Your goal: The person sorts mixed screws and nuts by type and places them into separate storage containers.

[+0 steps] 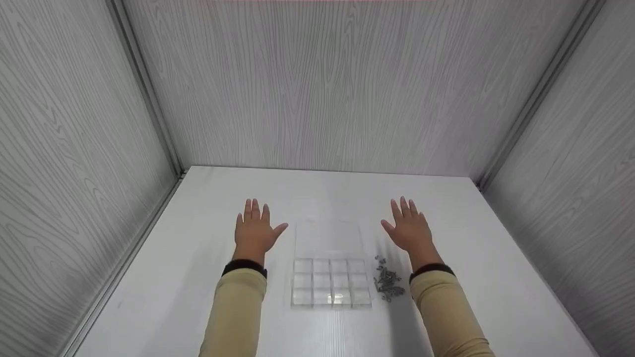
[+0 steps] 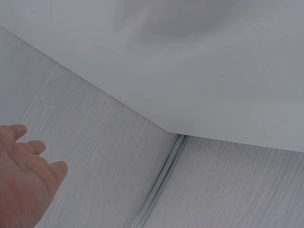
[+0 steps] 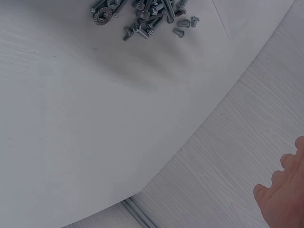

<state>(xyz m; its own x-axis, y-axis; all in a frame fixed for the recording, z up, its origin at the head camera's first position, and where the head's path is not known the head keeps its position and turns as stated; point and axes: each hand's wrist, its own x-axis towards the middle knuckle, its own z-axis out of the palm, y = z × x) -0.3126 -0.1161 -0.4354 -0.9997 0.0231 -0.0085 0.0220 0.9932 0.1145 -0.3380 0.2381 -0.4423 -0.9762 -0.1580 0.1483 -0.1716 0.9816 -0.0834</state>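
Palm down with fingers straight, my left hand (image 1: 255,232) hovers left of a clear plastic compartment box (image 1: 331,282). The box lies with its transparent lid (image 1: 328,238) folded back toward the far side, and I see nothing in its compartments. My right hand (image 1: 410,231) mirrors the left on the other side, fingers spread and holding nothing. Just right of the box lies a small pile of metal screws and bolts (image 1: 389,282), nearest to the right hand. In the right wrist view, a flanged nut (image 3: 102,15) shows at the edge of that pile.
Everything lies on a white table (image 1: 163,297). Wood-grained panels enclose it, with a back wall (image 1: 322,89), a left wall (image 1: 64,148) and a right wall (image 1: 570,173). Metal rails (image 1: 149,94) run along the corners.
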